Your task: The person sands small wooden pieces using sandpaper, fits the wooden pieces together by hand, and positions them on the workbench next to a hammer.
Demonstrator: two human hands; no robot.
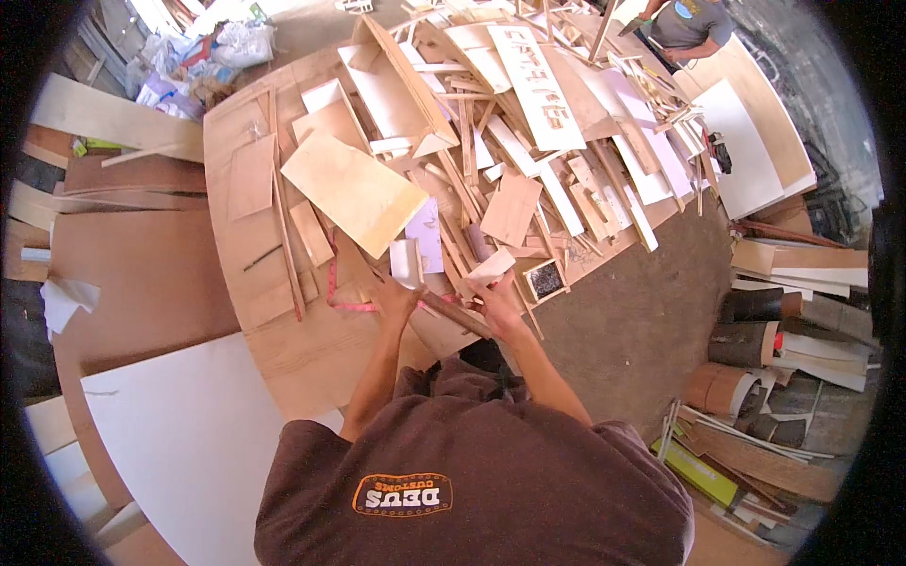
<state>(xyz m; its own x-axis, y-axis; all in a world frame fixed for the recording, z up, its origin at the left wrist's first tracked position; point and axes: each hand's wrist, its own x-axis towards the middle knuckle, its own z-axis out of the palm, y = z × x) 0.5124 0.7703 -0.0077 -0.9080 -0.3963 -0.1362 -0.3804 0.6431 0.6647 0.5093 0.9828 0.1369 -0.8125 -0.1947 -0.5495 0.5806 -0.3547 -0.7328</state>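
Note:
My left hand [397, 294] is closed on a white curved piece [407, 262] near the front edge of the wooden table. To the right, my right hand [500, 304] grips a small pale block [492, 268], with the fingers bent round its lower end. Between and below my hands runs a brown wooden strip [455, 314]. A pink measuring tape [332, 283] lies on the table beside my left hand. Beyond my hands rest a large pale board [351, 191] and a lilac sheet [425, 236].
Wood offcuts heap over the table [247, 307], with a stencil board [538, 90] on top. A small framed dark panel [545, 280] sits at the right edge. Another person [694, 28] stands at the far right. Curved pieces [743, 343] stack at right.

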